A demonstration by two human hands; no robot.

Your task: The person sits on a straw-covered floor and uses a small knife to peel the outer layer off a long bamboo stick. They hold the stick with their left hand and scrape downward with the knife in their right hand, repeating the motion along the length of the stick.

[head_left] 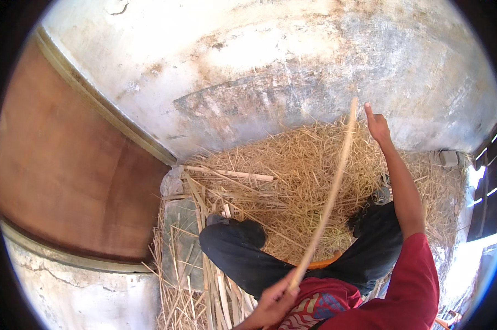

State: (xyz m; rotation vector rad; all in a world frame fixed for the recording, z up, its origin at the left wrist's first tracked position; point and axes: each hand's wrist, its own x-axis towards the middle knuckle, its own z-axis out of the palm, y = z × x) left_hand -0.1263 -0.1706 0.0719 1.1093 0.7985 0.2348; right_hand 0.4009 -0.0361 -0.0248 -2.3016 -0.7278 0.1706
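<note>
A long, pale bamboo strip [332, 198] slants up and away from my lap toward the wall, slightly blurred. My left hand [277, 303] is closed around its near end, in front of my red shirt. Beside the strip's far tip, my right hand [378, 127] is held out at the end of a stretched arm. One digit there points upward, and a small gap separates it from the strip. The other fingers of that hand are partly hidden, and I see nothing held in it. Below the strip are my bent legs in dark trousers [232, 256].
Loose pale shavings [292, 170] cover the floor ahead. Several more strips [218, 291] lie at my left, one longer piece [232, 174] near the wall. A stained wall [292, 66] rises in front, a brown door panel [78, 165] at left. Something orange [321, 263] shows between my legs.
</note>
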